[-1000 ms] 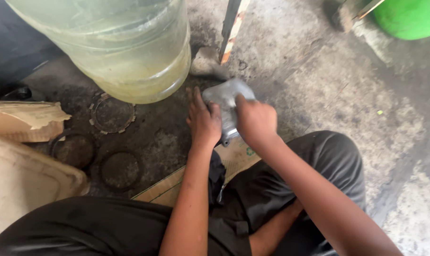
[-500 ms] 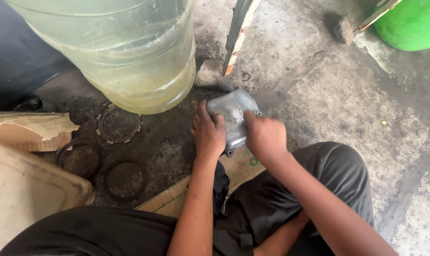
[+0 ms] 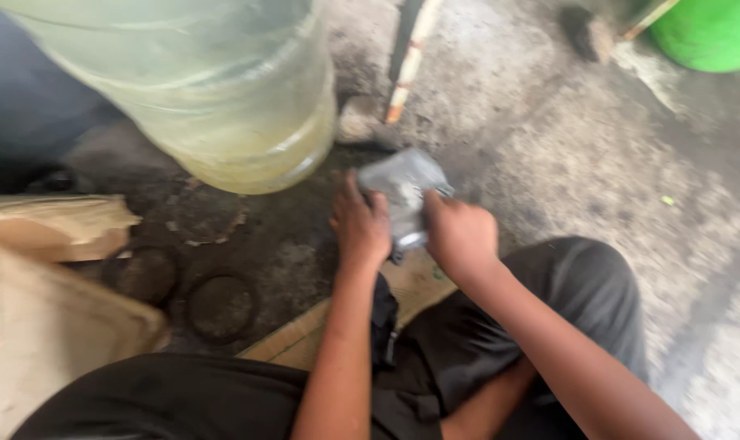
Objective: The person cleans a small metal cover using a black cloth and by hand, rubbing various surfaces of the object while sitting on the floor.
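Clamping my left hand (image 3: 362, 226) and right hand (image 3: 460, 236) on opposite edges of the grey metal cover (image 3: 403, 195), low over the floor just beside the big water jug (image 3: 223, 106), I judge it stiff, fairly light and greasy, best gripped by its rims.

Premises appear to be a rough repair workshop, with work carried out at ground level. The concrete floor (image 3: 549, 155) is bare, cracked and darkly oil-stained, with round greasy discs (image 3: 221, 307) lying on it. A large clear jug (image 3: 199, 90) of yellowish liquid, worn cardboard (image 3: 52, 326) and a green tub (image 3: 708, 33) stand about.
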